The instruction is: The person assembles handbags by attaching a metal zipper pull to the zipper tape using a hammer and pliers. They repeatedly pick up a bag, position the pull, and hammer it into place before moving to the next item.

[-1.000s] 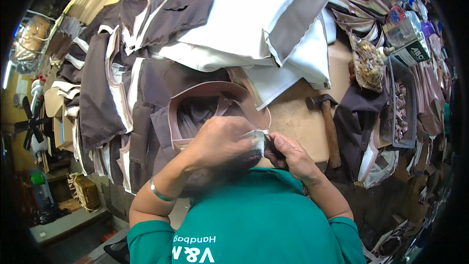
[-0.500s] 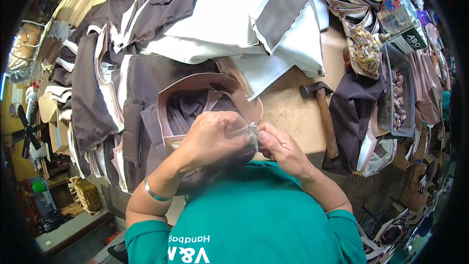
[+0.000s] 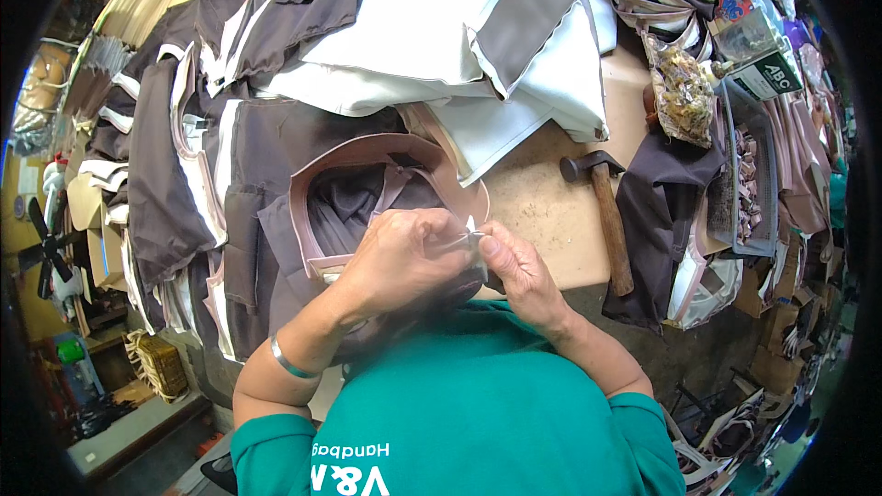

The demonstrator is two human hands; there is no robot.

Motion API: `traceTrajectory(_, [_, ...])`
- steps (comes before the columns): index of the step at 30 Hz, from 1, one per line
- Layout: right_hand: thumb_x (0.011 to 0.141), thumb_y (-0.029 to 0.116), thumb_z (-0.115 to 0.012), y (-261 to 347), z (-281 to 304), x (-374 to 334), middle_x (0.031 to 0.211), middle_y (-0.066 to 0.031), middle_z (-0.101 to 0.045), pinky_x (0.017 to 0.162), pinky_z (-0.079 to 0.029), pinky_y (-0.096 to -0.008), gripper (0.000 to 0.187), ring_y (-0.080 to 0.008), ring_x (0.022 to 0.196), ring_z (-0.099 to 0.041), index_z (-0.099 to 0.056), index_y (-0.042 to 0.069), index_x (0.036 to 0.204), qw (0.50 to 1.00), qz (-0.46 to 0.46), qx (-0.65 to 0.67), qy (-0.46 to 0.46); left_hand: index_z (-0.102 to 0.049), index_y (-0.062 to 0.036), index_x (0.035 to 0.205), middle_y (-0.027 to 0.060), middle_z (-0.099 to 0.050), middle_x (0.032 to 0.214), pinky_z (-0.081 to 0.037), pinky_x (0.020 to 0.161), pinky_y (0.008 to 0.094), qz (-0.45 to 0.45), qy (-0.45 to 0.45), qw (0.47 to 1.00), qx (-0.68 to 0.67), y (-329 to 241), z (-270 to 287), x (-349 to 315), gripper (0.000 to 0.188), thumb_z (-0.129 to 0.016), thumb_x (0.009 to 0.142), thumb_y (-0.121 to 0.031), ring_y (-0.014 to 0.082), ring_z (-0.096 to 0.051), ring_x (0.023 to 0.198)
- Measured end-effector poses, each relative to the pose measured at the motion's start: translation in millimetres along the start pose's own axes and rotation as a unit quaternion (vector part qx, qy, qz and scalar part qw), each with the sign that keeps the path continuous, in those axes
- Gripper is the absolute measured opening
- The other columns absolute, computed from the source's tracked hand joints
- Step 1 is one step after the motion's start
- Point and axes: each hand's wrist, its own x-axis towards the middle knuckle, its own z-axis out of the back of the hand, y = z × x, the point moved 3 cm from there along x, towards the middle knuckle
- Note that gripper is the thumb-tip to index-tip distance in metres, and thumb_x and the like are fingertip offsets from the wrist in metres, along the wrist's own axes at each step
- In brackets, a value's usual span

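A half-made handbag (image 3: 372, 149) with a pink leather rim and dark brown lining lies right in front of me, its mouth facing up. My left hand (image 3: 400, 253) is closed at the near right part of its rim, thumb and fingers pinched together. Opposite it, my right hand (image 3: 517, 271) pinches the same stretch of edge. Between the two sets of fingertips a small pale pointed piece (image 3: 471, 224) sticks up; its kind is too small to tell. My left hand hides part of the rim and what lies under it.
Right of my hands a wooden-handled hammer (image 3: 609, 220) lies on the tan work surface (image 3: 542, 211). Beyond it stand a grey basket of pink scraps (image 3: 753, 184) and a bag of yellowish bits (image 3: 682, 92). White sheets (image 3: 395, 28) and dark bag panels (image 3: 170, 156) are piled behind and left.
The pale piece between my fingertips now points upward where a flat greyish bit showed before. My right hand has turned slightly and shifted a little left. The view has moved slightly.
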Motion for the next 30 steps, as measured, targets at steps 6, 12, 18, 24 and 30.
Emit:
traceTrajectory(6, [0.094,0.031,-0.041,-8,0,0,0.063,0.0043,-0.040,0.051,-0.030,-0.0199,0.029,-0.0036,0.058,-0.034,-0.052,0.005,0.086,0.999,0.045,0.009,-0.009,-0.060,0.0025,0.081,-0.0009,-0.054,0.064,-0.039,0.049,0.0184,0.015,0.024,0.999,-0.032,4,-4,-1,0.017,-0.067,0.074,-0.011,0.0022,-0.046,0.057])
traceTrajectory(12, [0.089,0.030,-0.049,1,20,-9,0.068,-0.0091,-0.055,0.055,-0.042,-0.0308,0.026,-0.0196,0.062,-0.055,-0.054,0.005,0.092,0.990,0.047,-0.125,-0.040,-0.061,-0.0018,0.093,0.0130,-0.063,0.080,-0.047,0.065,0.0307,-0.042,0.051,0.998,0.016,-4,1,-5,0.027,-0.064,0.071,-0.018,0.0219,-0.062,0.069])
traceTrajectory(18, [0.081,0.033,-0.055,19,31,-23,0.076,-0.0155,-0.060,0.059,-0.045,-0.0447,0.031,-0.0353,0.072,-0.059,-0.052,0.006,0.098,0.886,0.056,-0.461,0.001,-0.050,-0.0163,0.119,0.0106,-0.061,0.078,-0.046,0.056,0.0374,-0.166,0.113,0.965,0.166,-19,-21,-15,0.050,-0.060,0.070,-0.015,0.0293,-0.059,0.064])
traceTrajectory(24, [0.081,0.032,-0.055,38,52,-47,0.078,-0.0152,-0.060,0.061,-0.045,-0.0435,0.029,-0.0352,0.073,-0.058,-0.053,0.006,0.094,0.873,0.051,-0.481,0.052,-0.045,-0.0121,0.125,0.0101,-0.063,0.083,-0.045,0.055,0.0329,-0.160,0.123,0.944,0.260,-16,-36,-11,0.059,-0.064,0.069,-0.014,0.0247,-0.061,0.065])
traceTrajectory(30, [0.079,0.031,-0.057,46,56,-59,0.079,-0.0132,-0.060,0.061,-0.045,-0.0435,0.029,-0.0351,0.074,-0.058,-0.053,0.006,0.095,0.872,0.019,-0.481,0.093,-0.050,-0.0094,0.119,0.0105,-0.062,0.074,-0.044,0.056,0.0343,-0.125,0.177,0.959,0.183,-24,-44,1,0.043,-0.059,0.078,-0.019,0.0268,-0.060,0.063])
